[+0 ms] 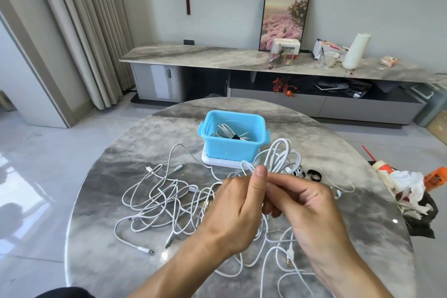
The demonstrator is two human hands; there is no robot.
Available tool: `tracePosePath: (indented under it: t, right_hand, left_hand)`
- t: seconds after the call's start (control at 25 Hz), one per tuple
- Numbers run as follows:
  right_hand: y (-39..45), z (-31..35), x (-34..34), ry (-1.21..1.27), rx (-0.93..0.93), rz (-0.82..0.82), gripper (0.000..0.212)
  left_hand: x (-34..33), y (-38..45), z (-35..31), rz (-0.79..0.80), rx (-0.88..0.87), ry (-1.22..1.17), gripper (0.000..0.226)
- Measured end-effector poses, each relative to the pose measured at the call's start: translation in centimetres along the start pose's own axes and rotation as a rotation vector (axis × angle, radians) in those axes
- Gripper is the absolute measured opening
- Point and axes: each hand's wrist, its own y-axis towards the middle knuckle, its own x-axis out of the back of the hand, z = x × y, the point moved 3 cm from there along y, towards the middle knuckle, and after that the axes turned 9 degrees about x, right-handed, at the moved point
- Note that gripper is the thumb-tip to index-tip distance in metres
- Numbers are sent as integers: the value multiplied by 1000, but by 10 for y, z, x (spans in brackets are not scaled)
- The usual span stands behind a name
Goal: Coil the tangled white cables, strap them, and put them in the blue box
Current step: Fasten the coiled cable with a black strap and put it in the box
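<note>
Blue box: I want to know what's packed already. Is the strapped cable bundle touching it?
Touching. The head view shows the strapped cable bundle lying inside the blue box, resting on its floor.

Two bare forearms reach in from the bottom edge, with no sleeves, watch or rings showing. The left hand (232,208) and the right hand (312,210) have short, plain nails. A patch of dark clothing (65,293) shows at the lower left corner.
</note>
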Motion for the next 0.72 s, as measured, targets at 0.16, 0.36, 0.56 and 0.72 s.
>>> tracePosePath:
  t: [0.16,0.36,0.56,0.72]
  right_hand:
    - [0,1,-1,29,-23,-3,14]
    - [-5,1,-4,-131,114,-14,14]
    - [-4,-1,3,-264,83,101,12]
    - [4,-4,14,-571,97,40,6]
  left_hand:
    - [-4,3,3,-79,17,30,61]
    - [1,7,7,-198,-6,74,59]
    - [30,17,7,-391,8,106,52]
    - [40,15,5,-463,-33,179,49]
